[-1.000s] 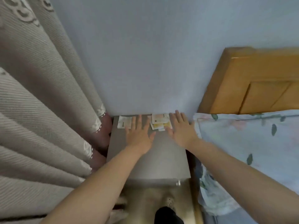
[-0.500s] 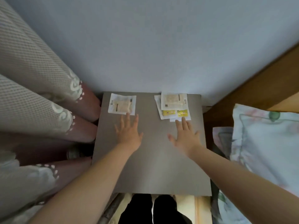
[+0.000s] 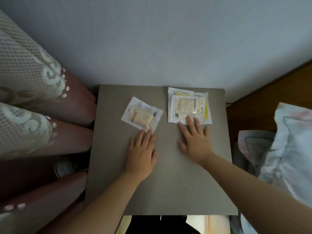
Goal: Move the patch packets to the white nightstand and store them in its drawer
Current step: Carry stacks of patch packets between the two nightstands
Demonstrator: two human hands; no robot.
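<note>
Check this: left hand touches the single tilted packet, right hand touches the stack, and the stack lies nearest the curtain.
Wrong on the last point. In the head view the stack lies on the pillow side; the single tilted packet is nearer the curtain. The left hand and right hand touch them as stated.

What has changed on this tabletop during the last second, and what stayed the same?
The single packet slid from the left back corner toward the middle and turned askew, with the left hand touching its near corner. The stack of packets seems turned, its yellow strip now at the right, under the right hand. Both hands stay flat; nothing is held or lifted.
</note>
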